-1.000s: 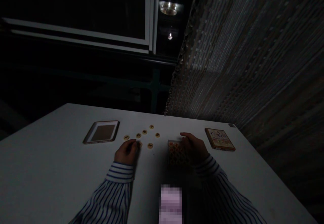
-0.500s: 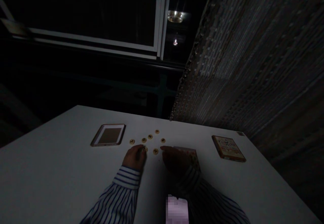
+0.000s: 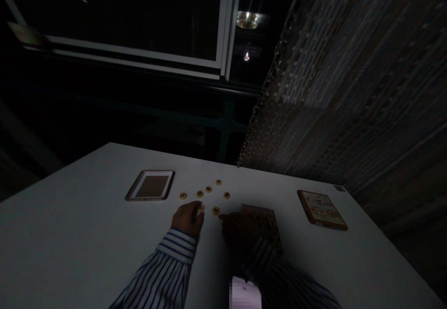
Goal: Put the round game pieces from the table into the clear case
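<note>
Several round, light-wood Chinese chess pieces with dark characters lie spread on the white table [image 3: 104, 234]. My left hand [image 3: 186, 218] has its thumb and index finger around one Chinese chess piece [image 3: 200, 208], which stays on the tabletop. My right hand [image 3: 239, 232] is in deep shadow; its index finger stretches out just beside another piece [image 3: 216, 210], and its other fingers are hard to make out. Farther back lie a piece at the left [image 3: 183, 195], one at the right [image 3: 226, 195] and the farthest one [image 3: 218, 182]. Partly behind my right hand is a box [image 3: 263, 218] full of pieces.
An open, shallow box or lid [image 3: 153, 185] lies on the left. A printed box lid [image 3: 323, 209] lies on the right, near a small dark card [image 3: 339, 188]. Close to me a pale phone-like object [image 3: 246, 292] glows. A beaded curtain [image 3: 314, 90] hangs beyond the table's right side.
My right hand has drawn back slightly toward me, uncovering more of the box of pieces. The left hand stays at the same piece. The whole view has shifted a little.
</note>
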Demonstrator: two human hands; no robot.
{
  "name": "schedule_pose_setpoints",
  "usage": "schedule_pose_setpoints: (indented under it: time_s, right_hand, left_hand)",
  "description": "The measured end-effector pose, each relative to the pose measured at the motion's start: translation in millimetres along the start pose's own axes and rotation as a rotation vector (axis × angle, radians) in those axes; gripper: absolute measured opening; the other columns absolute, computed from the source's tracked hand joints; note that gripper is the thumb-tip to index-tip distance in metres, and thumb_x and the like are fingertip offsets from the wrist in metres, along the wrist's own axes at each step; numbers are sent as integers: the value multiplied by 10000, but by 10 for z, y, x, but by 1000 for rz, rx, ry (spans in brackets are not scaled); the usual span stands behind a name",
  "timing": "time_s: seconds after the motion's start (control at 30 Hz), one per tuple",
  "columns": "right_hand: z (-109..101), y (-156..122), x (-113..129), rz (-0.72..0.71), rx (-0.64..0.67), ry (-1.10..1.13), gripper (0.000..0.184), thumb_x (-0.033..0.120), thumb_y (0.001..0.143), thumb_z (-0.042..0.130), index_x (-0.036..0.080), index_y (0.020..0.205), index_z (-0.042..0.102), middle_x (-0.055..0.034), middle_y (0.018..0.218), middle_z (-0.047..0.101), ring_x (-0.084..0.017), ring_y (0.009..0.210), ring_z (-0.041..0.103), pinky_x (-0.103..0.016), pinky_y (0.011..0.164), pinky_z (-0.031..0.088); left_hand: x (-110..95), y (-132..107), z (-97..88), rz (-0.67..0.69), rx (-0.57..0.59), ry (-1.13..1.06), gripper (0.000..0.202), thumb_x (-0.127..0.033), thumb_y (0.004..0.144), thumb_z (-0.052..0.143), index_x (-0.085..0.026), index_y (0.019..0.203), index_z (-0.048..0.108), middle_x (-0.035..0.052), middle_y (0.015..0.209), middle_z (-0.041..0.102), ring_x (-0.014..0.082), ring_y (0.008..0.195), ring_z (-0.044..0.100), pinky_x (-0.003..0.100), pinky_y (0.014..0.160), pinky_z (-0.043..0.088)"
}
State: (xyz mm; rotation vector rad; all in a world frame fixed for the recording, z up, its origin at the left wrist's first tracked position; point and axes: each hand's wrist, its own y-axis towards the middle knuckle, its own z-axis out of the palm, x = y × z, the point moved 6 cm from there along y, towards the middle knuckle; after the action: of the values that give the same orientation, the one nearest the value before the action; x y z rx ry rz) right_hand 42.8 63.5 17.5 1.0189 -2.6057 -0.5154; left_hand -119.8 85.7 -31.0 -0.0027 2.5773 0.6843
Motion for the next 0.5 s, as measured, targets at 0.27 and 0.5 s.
schedule_pose_setpoints:
  time_s: [0.27,0.5]
  right_hand:
    - [20,-19,37,-16,-22,12,248,161,771,415,178,944,591,-51,743,613,-164,700,546,-295,662,377]
    - [44,-28,28,10,4,42,259,170,762,422,178,961,589,-53,772,618,-167,708,544,-294,652,376]
  left_hand:
    - [-5,23,-2,-67,63,61,329,-329,697,503,-190,980,596,71,907,656,223,881,573,330,787,452]
    - [3,43,8,-121,95,81,339,-344,708,496,-218,1008,589,58,924,652,215,909,570,329,806,444]
